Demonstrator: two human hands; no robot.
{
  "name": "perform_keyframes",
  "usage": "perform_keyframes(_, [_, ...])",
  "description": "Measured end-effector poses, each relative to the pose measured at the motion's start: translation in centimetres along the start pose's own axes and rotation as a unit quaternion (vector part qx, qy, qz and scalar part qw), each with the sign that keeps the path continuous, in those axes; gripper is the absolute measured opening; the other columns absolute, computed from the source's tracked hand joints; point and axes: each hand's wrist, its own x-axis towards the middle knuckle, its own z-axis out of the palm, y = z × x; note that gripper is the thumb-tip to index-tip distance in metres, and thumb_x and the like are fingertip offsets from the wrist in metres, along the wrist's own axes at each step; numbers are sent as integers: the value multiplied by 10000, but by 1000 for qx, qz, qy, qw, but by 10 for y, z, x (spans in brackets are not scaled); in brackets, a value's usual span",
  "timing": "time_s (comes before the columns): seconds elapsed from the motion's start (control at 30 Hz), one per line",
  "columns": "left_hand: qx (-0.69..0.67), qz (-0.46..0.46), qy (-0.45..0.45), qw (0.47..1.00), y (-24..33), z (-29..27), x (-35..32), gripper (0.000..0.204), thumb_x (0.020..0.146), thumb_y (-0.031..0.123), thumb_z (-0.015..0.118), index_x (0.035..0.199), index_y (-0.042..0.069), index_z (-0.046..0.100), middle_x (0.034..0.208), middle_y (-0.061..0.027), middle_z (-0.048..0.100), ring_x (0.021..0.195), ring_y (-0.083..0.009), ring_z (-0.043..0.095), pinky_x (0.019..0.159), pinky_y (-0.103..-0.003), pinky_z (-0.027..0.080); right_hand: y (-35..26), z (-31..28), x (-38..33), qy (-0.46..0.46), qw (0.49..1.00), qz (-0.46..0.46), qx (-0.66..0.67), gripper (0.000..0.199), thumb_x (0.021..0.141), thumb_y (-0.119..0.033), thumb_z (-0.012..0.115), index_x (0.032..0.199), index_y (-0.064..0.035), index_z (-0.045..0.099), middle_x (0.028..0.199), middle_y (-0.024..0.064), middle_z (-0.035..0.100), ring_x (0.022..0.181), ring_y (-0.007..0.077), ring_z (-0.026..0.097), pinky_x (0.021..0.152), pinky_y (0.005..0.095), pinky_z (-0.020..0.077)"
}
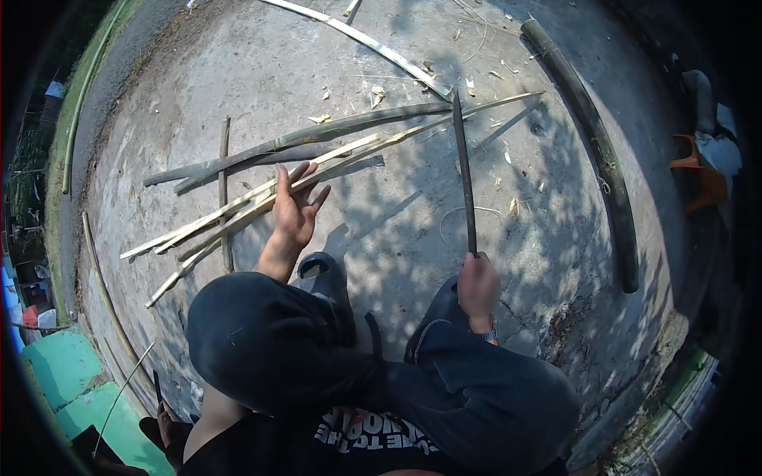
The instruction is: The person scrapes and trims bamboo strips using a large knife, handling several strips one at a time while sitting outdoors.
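Observation:
My left hand [294,213] is palm up with its fingers spread, beside a bundle of pale split bamboo strips [214,216]. One long strip crosses at its fingers; whether it rests on them I cannot tell. My right hand [479,287], a little blurred, is closed round the near end of a long, narrow dark machete [465,174] pointing away from me. In the picture the tip meets the far end of a dark green split bamboo length [349,124]. The pale strips lie partly across a short dark stick [224,159].
A thick bamboo pole [583,127] lies at the right, a pale split length [357,36] at the far side. Pale shavings [378,97] dot the concrete. An orange chair [706,178] stands far right. At lower left another person's hand [164,424] is near a dark blade [157,386].

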Motion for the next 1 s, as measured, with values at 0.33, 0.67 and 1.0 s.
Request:
perform_keyframes(0.33, [735,380,-105,552,-73,-55,-13,684,841,385,795,1386,50,554,1340,-173,564,1193,-379,541,941,-457,503,12,7,-6,-19,997,30,-72,456,1006,-431,596,875,4,634,589,114,532,545,253,546,552,405,422])
perform_keyframes(0.67, [721,189,-127,654,-74,-56,12,302,995,319,634,1125,54,571,861,-172,696,770,-423,667,662,-514,496,27,4,-4,-54,982,-31,-179,389,956,-400,700,994,-19,630,725,164,686,678,386,689,635,465,535])
perform_keyframes(1.0, [772,92,-118,618,-33,-20,-29,455,1041,452,532,879,37,620,684,-241,630,715,-481,633,645,-554,469,46,-51,101,-44,889,-41,-453,525,999,-572,558,900,-57,579,675,176,674,672,410,691,606,513,542])
